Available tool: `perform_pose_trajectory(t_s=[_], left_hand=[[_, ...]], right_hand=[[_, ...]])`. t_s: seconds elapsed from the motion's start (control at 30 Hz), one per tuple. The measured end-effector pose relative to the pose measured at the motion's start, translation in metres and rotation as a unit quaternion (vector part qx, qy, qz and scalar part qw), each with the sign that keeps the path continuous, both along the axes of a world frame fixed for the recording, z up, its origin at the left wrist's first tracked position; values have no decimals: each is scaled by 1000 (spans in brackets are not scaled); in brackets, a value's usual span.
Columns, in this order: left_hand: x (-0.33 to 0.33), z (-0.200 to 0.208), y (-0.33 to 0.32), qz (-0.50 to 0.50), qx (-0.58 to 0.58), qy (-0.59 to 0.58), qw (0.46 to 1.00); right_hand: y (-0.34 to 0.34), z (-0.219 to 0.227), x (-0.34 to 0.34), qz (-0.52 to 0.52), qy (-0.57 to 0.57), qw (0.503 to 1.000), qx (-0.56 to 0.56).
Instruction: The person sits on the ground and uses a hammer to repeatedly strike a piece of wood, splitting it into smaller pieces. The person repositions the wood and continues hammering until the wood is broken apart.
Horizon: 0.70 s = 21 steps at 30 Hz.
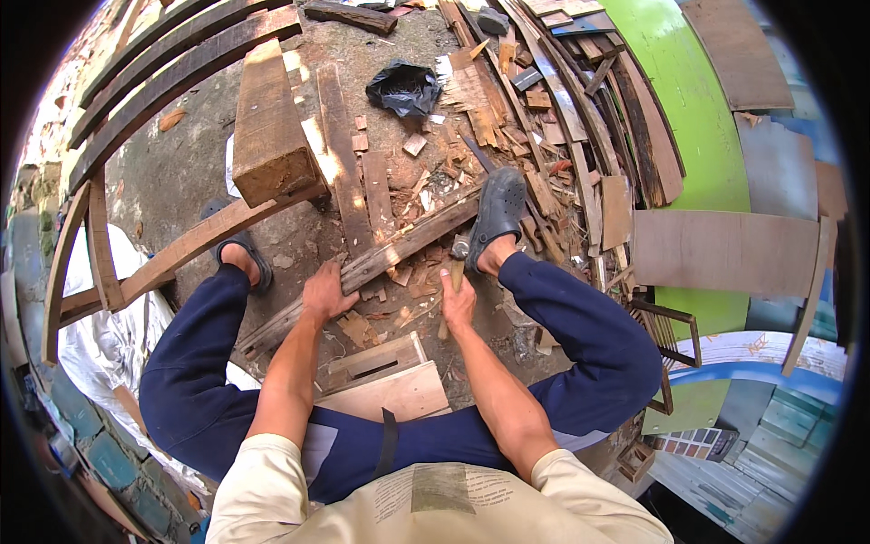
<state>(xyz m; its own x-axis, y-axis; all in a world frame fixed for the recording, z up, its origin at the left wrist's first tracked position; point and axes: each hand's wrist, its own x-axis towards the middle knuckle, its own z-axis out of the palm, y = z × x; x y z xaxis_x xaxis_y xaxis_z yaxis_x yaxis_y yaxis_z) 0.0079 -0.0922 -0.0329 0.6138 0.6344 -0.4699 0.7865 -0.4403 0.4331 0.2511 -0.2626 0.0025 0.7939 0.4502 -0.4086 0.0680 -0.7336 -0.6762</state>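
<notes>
A long weathered wooden beam (399,247) lies slantwise across the ground between my legs. My left hand (326,292) grips it near its lower left part, thumb on the near side and fingers over the top. In my right hand (459,301) is a hammer (457,270), its wooden handle upright in my closed fingers and its metal head just below the beam, near my right foot. My right shoe (500,201), a dark clog, is at the beam's upper right end. Wood chips lie around both hands.
I sit on a low wooden seat (399,392). A thick timber block (272,136) rests on a wooden frame at upper left. Scrap boards (580,118) are piled at upper right beside a green panel (680,109). A black plastic bag (404,88) lies ahead; white sacking (104,335) is at left.
</notes>
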Motion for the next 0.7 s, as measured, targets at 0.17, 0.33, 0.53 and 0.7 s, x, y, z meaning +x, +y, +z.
perform_pose_trajectory(t_s=[0.17,0.33,0.53,0.7], left_hand=[[4,1,-4,4,-4,11,1000],[6,0,-6,18,47,-22,998],[7,13,-3,42,32,17,998],[5,7,-4,40,50,-7,998]], right_hand=[[-7,-8,-1,-22,3,1000,-2],[28,11,28,16,-43,998,32],[108,108,62,18,56,948,314],[95,101,72,49,255,915,309]])
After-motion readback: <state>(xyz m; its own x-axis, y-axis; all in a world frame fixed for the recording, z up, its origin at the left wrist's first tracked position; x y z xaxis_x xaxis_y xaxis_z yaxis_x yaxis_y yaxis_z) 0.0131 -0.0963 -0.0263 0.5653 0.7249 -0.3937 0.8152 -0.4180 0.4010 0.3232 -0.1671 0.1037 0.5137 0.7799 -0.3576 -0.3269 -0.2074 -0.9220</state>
